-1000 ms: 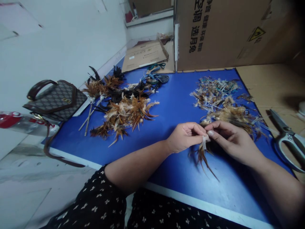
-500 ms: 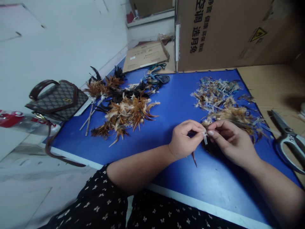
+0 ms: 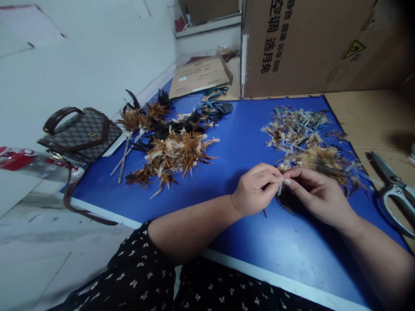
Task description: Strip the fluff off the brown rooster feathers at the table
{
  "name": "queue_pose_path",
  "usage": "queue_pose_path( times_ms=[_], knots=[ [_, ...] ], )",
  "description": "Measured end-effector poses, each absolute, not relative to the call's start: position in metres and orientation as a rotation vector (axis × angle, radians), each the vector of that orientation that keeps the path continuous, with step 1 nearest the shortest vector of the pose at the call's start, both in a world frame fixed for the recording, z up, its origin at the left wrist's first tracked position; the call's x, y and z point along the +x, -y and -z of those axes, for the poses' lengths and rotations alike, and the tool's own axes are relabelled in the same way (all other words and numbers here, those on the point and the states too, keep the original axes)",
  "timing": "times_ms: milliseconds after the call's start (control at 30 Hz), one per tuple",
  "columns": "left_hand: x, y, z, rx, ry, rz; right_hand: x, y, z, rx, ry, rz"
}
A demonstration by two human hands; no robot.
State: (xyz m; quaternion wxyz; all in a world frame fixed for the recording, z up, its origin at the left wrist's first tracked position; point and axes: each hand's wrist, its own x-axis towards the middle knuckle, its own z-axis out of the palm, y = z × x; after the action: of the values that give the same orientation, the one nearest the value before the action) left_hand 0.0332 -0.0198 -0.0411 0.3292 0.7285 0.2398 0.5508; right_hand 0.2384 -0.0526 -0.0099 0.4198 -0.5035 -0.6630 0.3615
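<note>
"What can't you make out from your end?"
"Above the table [image 3: 240,134], the left hand [image 3: 257,190] and right hand [image 3: 319,196] hide most of the strip [image 3: 280,188] from me. The feathers [image 3: 286,203] under them are half covered and too dark to tell apart."
"And around it?"
"At the table's right edge, my view crops the scissors [image 3: 394,186]; left of it, the bottle [image 3: 37,165]. Behind it, I lose the carton's [image 3: 308,47] top."
</note>
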Motion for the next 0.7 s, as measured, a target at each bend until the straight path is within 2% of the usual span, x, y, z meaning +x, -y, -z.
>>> queue_pose_path(
  times_ms=[333,500,700],
  knots=[
    [0.034,0.021,0.04,1.796,-0.783,-1.41,0.249,0.047,0.023,-1.203,1.883,-0.124],
    [0.037,0.019,0.045,1.681,-0.765,-1.438,0.254,0.049,0.033,-1.357,2.026,-0.081],
    [0.039,0.016,0.045,1.273,-0.54,-1.111,0.251,0.048,0.034,-1.488,2.258,-0.124]
  ],
)
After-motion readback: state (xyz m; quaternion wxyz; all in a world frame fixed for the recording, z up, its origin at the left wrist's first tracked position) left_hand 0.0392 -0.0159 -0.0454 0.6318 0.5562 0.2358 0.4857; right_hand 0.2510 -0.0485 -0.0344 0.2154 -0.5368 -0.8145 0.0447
